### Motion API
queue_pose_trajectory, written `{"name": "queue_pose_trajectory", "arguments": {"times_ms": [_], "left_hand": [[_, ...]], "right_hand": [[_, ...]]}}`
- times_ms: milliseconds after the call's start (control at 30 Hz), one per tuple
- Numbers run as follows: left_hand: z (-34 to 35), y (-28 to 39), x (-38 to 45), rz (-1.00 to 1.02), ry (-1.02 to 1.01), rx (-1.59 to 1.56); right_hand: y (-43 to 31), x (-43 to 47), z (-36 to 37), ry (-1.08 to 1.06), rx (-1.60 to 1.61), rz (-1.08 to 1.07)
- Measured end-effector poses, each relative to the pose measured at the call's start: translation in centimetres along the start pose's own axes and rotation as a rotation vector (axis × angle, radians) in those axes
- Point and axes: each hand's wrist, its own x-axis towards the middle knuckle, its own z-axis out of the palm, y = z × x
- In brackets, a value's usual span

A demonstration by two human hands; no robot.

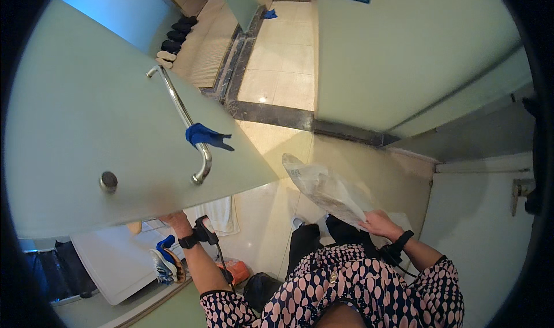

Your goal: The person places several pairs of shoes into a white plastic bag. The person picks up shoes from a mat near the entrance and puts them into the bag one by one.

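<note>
A frosted glass door [99, 124] stands ajar on my left, with a curved metal pull handle [175, 96] on its face. Tied around the handle's lower part is a blue cloth [207, 136]. My left hand [174, 220] is at the door's near edge, partly behind the glass; its fingers are blurred through it, so their grip is hidden. In my right hand [380, 225] is one end of a clear plastic bag [324, 187], which sticks out forward above the tiled floor. The bag looks flat, with faint print near its far end.
A glass panel [402, 59] with a sticker rises ahead right, above a dark stone sill [277, 115]. A white door [471, 224] is at right. A white towel [218, 215], an orange bag [236, 271] and a black bag [261, 291] lie at left. Slippers [176, 36] line the far wall.
</note>
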Motion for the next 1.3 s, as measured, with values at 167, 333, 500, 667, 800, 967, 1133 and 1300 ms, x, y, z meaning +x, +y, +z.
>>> {"name": "queue_pose_trajectory", "arguments": {"times_ms": [167, 333, 500, 667, 800, 967, 1133, 1300], "left_hand": [[-3.7, -0.7, 1.3, -0.098, 0.062, 0.010], [-8.7, -0.9, 5.6, -0.215, 0.122, 0.037], [-13.7, 0.4, 11.6, -0.303, 0.225, 0.086], [-18.0, 2.4, 15.2, -0.422, 0.323, 0.143], [-17.4, 0.9, 17.8, -0.573, 0.292, 0.189], [-11.3, -0.7, 20.3, -0.822, 0.089, 0.171], [-3.6, -0.5, 19.4, -1.095, -0.263, 0.084], [2.5, -0.7, 19.7, -1.321, -0.637, 0.058]], "right_hand": [[-5.3, 4.5, -2.8, 0.078, -0.023, -0.157], [-12.8, 10.2, -7.2, 0.147, -0.065, -0.146], [-22.2, 16.1, -12.8, 0.145, 0.012, -0.058], [-30.8, 22.5, -16.2, 0.232, 0.010, -0.199], [-35.1, 28.4, -17.9, 0.247, -0.014, -0.188], [-38.7, 37.8, -20.9, 0.224, -0.081, -0.222], [-42.4, 44.9, -23.1, 0.182, -0.035, -0.133], [-47.2, 51.4, -23.7, 0.134, 0.005, -0.155]]}}
